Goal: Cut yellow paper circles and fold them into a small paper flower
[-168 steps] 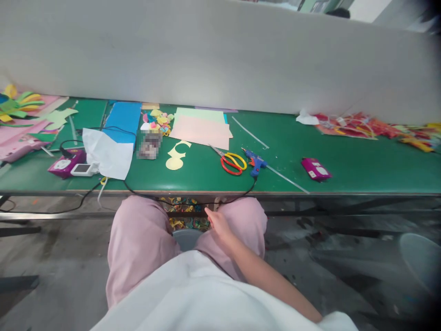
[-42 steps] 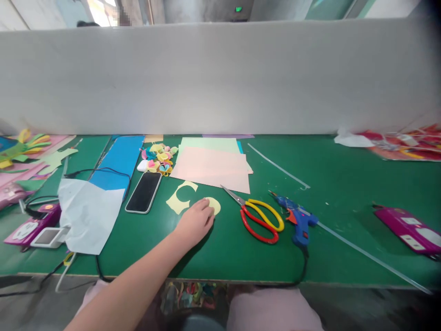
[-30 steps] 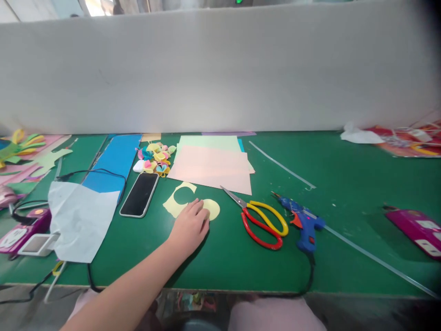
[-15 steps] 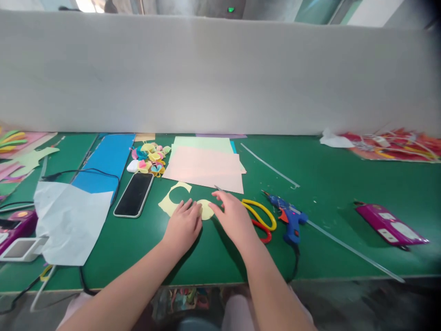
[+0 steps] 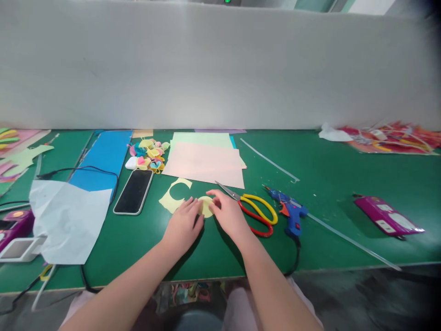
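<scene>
Loosely curled, half-spread hands (image 5: 182, 226) at opposite edges of a flat yellow disc (image 5: 206, 208), grip unclear, crescent scrap (image 5: 167, 201) alongside.

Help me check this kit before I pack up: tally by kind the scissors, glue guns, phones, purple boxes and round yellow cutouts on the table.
Scissors: 1
Glue gun: 1
Phone: 1
Purple boxes: 2, the left one cut off by the picture's edge
Round yellow cutout: 1, between left hand and right hand
Total: 6

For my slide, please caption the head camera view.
Left hand and right hand at a pale yellow disc on a green table, beside scissors and a blue glue gun.
</scene>
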Tool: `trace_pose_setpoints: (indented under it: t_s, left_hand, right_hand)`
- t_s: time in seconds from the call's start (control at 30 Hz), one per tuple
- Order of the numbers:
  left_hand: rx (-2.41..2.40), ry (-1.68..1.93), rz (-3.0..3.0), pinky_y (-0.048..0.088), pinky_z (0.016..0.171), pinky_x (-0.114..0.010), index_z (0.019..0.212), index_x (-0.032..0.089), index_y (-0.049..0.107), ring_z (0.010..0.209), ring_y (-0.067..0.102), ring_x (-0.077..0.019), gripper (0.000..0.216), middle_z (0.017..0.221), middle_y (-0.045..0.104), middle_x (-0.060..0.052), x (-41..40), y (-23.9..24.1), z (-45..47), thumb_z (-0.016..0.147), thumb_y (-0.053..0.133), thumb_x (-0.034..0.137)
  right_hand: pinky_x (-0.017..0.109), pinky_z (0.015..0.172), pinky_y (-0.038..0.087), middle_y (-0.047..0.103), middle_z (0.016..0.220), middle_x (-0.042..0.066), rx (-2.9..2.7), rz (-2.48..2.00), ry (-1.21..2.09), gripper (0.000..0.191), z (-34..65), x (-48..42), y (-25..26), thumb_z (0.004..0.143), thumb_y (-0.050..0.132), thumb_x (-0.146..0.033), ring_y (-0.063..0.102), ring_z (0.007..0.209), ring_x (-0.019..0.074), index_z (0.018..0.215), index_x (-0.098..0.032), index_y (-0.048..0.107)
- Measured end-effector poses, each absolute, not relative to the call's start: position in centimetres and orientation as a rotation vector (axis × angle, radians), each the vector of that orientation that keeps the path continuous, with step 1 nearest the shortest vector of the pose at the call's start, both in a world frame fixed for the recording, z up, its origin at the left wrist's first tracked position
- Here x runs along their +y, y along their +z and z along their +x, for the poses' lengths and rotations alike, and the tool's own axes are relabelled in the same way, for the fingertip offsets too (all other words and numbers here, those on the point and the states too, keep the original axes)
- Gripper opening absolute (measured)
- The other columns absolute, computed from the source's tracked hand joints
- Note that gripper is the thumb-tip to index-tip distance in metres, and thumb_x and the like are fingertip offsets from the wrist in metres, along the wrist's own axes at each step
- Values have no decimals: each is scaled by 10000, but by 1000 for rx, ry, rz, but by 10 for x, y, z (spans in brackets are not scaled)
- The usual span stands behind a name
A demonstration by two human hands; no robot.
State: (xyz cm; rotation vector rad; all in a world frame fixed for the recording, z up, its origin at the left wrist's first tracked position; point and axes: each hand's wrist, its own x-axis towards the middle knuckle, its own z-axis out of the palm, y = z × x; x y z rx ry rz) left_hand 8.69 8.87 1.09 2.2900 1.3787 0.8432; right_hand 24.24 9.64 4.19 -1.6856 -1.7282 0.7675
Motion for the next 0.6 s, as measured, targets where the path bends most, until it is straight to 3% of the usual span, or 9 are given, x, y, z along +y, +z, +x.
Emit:
trace_pose_setpoints:
  t_s: [0.1, 0.17, 0.27, 0.37, 0.47, 0.6]
  left_hand:
    - [1449, 979, 2053, 544, 853, -362, 1220, 161, 522, 1049, 639, -225, 372, 1150, 664, -128, 90, 21, 84, 885, 454, 307]
    - [1374, 1085, 1688, 567, 732, -301, 1173, 160, 548, 804, 693, -177, 376, 917, 720, -77, 91, 28, 81, 842, 533, 339]
    - [1236, 1174, 1193, 543, 581, -256, 1104, 155, 577, 549, 624, -122, 429, 666, 666, 13, 91, 38, 76, 736, 663, 359]
    - [1197, 1262, 1021, 534, 575, -234, 1068, 142, 587, 515, 598, -95, 457, 628, 644, 37, 91, 47, 72, 684, 721, 352]
    - [1204, 1285, 987, 542, 578, -237, 1064, 139, 614, 519, 603, -95, 459, 625, 649, 35, 90, 53, 68, 673, 737, 348]
    - [1259, 1271, 1011, 558, 588, -260, 948, 138, 703, 522, 613, -108, 381, 678, 697, -11, 85, 56, 65, 650, 753, 370]
  right_hand:
    - [309, 671, 533, 635, 783, 7, -1626, -1569, 932, 297, 244, 97, 44, 779, 545, -157, 638, 715, 162, 1067, -213, 589]
    - [273, 651, 547, 636, 814, 5, -1579, -1498, 1019, 292, 242, 95, 47, 781, 553, -188, 648, 728, 145, 1071, -216, 576]
    - [259, 631, 551, 631, 856, 14, -1461, -1354, 1127, 260, 238, 90, 52, 797, 557, -223, 643, 715, 134, 1056, -215, 580]
    - [277, 660, 551, 637, 933, 31, -1480, -1174, 1114, 213, 235, 84, 57, 866, 487, -231, 637, 714, 126, 1043, -230, 605]
    - [307, 745, 538, 634, 1027, 46, -1713, -1089, 859, 279, 231, 79, 59, 872, 435, -130, 628, 889, 161, 1011, -258, 641]
    - [322, 709, 546, 652, 1020, 49, -1766, -1083, 588, 255, 224, 77, 56, 804, 536, -101, 629, 902, 185, 947, -265, 668]
